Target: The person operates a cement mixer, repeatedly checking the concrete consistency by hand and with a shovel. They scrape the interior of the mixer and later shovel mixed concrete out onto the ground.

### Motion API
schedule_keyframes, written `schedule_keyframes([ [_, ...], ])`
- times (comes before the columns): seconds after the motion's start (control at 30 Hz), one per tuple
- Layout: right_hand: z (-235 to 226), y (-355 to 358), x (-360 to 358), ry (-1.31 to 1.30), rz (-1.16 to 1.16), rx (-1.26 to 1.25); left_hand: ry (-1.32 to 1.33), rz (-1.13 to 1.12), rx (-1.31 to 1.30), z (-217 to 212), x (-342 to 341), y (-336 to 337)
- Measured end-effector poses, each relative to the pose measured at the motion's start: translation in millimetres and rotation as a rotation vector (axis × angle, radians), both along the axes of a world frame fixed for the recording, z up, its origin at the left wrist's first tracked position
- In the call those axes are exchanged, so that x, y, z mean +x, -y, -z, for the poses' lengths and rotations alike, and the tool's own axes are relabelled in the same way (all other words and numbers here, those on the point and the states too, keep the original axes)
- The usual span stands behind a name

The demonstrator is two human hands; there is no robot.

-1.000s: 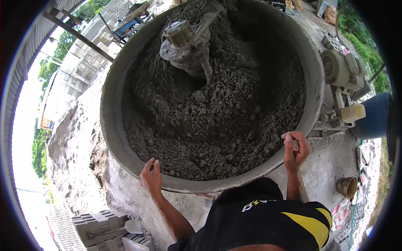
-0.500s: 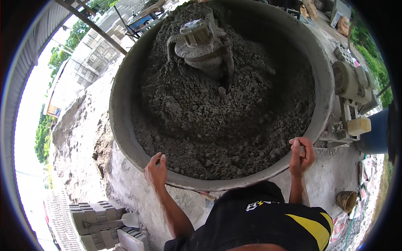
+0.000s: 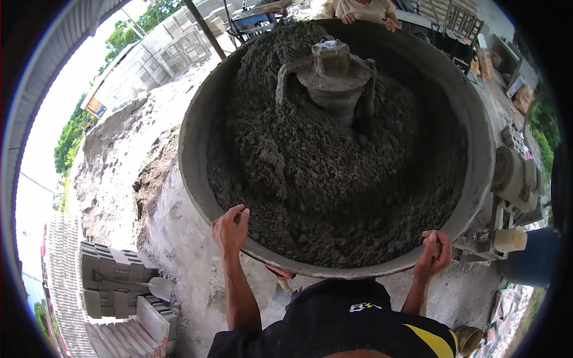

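A wide round concrete mixer pan (image 3: 192, 173) fills the middle of the view. Damp grey mix (image 3: 298, 173) lies inside, heaped high on the far left. In it stands the central hub (image 3: 332, 65) with curved arms, caked in cement. My left hand (image 3: 230, 231) rests at the near left rim, its fingers curled in loosely, the thumb just beside the index finger. At the near right rim my right hand (image 3: 436, 253) is bent over the edge with fingers folded toward the thumb. I see nothing held in either hand.
Another person's hands (image 3: 391, 24) are at the far rim. To the right are a motor (image 3: 510, 173), a pale yellow container (image 3: 510, 241) and a blue drum (image 3: 531, 256). Stacked concrete blocks (image 3: 113, 271) and a shovel (image 3: 160, 288) lie lower left; a bucket (image 3: 468, 339) sits lower right.
The view has shifted, so the pan sits lower and farther right. The person at the far rim has come into sight. Both my hands remain at the rim; the hub's arms have turned.
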State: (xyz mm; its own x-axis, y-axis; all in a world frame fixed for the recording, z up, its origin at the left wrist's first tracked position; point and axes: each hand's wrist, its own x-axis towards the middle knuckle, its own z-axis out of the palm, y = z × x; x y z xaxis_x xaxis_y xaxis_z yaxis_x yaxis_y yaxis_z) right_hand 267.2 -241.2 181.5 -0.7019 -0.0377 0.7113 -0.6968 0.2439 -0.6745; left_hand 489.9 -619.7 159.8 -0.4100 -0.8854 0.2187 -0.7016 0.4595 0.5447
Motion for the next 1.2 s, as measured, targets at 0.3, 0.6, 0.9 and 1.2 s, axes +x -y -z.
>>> schedule_keyframes([
  [0.3,4,0,-4,-0.017,-0.006,-0.032,-0.052,-0.014,-0.004,-1,-2,0],
  [0.6,-3,2,-2,-0.041,0.009,0.022,-0.143,-0.028,-0.077,6,2,5],
  [0.9,-9,12,1,-0.016,0.025,0.029,-0.356,-0.106,-0.136,0,6,7],
  [1.2,-16,27,13,0.000,0.020,0.013,-0.424,-0.140,-0.076,-7,17,25],
])
